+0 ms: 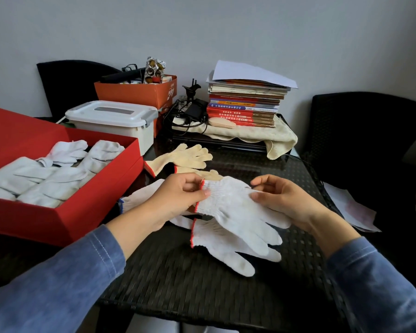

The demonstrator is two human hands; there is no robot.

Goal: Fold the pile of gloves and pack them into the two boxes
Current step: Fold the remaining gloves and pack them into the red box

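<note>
I hold a white knit glove with a red-trimmed cuff (235,207) above the black table (178,280). My left hand (178,198) pinches its cuff; my right hand (283,198) grips its palm part. A second white glove with a red cuff (223,246) lies flat under it. Another white glove with a blue cuff (137,198) shows behind my left wrist. Yellowish gloves with red cuffs (187,156) lie further back. On the left, a red box (65,212) holds several folded grey-white gloves (48,174).
A white lidded plastic bin (113,121) stands behind the red box, with an orange box of clutter (142,92) behind it. A stack of books (245,104), cables and a cloth fill the back. Black chairs (370,131) flank the table; papers (351,207) lie at right.
</note>
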